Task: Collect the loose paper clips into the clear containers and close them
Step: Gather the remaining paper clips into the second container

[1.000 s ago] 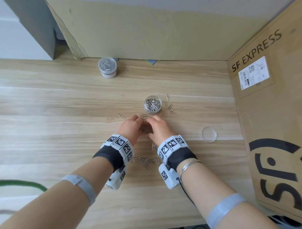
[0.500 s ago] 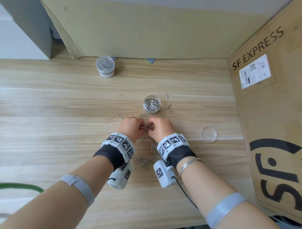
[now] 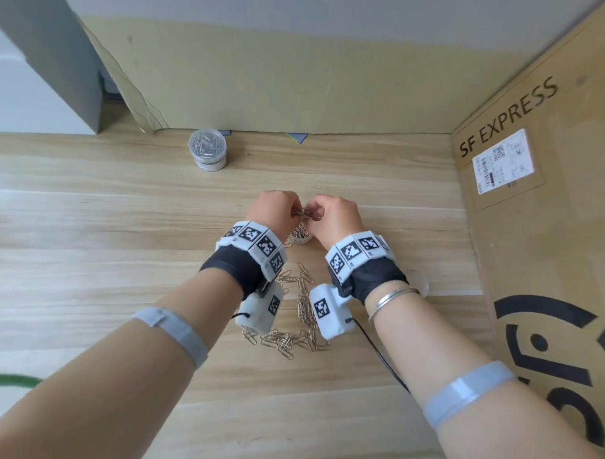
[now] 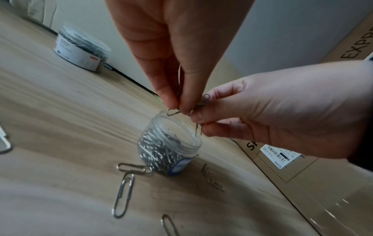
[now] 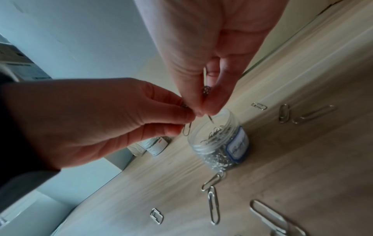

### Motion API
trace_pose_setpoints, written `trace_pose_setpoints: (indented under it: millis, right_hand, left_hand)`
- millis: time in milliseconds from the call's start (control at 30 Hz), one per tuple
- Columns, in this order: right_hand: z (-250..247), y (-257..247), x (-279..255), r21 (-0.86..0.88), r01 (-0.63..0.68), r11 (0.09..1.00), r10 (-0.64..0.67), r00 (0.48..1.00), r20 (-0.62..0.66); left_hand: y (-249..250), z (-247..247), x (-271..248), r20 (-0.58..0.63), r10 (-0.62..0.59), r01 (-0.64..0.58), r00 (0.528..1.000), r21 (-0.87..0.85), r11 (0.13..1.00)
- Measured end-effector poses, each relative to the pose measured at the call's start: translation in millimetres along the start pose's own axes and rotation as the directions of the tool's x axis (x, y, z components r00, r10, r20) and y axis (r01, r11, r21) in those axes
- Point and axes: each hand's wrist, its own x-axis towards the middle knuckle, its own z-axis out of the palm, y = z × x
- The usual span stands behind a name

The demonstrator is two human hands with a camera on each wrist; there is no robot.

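Both the left hand (image 3: 275, 209) and right hand (image 3: 335, 216) pinch a bunch of paper clips (image 3: 305, 213) above the nearly full open jar (image 4: 168, 148), while a pile of clips (image 3: 297, 329) and the lid (image 3: 420, 283) remain.

Each wrist wears a black cuff (image 3: 232, 268) under a ring of white blocks with black square codes (image 3: 257, 241) — a white camera box (image 3: 326, 311) hangs below. Grey bands (image 3: 466, 390) circle both forearms; a silver bangle (image 3: 389, 300) sits on the right.
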Motion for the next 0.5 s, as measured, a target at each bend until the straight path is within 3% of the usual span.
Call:
trace_pose_setpoints:
  millis: [267,367,433,500]
  right_hand:
    - [-8,10,1,0.199,-0.061,0.978,0.034,0.99,0.135]
    - [-12,21,6,0.248,-0.068,0.966,0.044,0.994,0.1]
    - [-16,32,12,0.175,-0.049,0.983,0.052,0.999,-0.012]
    - [-16,44,16,0.044,-0.027,0.999,0.029,0.999,-0.042]
  left_hand:
    - [-8,3,6,0.078,0.015,-0.016,0.997,0.012,1.0]
    - [-10,-1,3,-0.005,0.032,-0.032,0.999,-0.094,0.995]
    - [-15,-5,2,-0.094,0.005,-0.019,0.996,-0.142,0.99]
    - [-25,-7,2,-0.17,-0.056,0.035,0.984,-0.119,0.992]
